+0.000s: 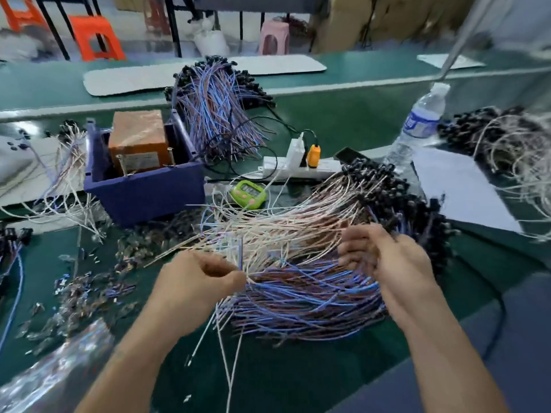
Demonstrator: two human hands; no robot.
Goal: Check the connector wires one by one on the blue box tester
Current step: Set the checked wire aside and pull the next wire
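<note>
A big pile of connector wires (298, 234) lies in front of me, white and pink strands on top, blue and brown ones (304, 299) beneath, with black connectors (396, 198) at the right ends. My left hand (199, 281) pinches the free ends of a few white wires at the pile's left edge. My right hand (384, 257) has curled fingers in the wires near the connector end; motion blur hides the exact hold. The blue box tester (143, 186) stands behind and to the left, with an orange-brown block (138, 138) inside it.
Behind the tester lies another blue-brown wire bundle (217, 114). A white power strip (298, 169) with an orange plug, a green timer (247, 193), a water bottle (417, 126) and white paper (459, 192) sit on the green bench. Wire scraps (83, 293) litter the left.
</note>
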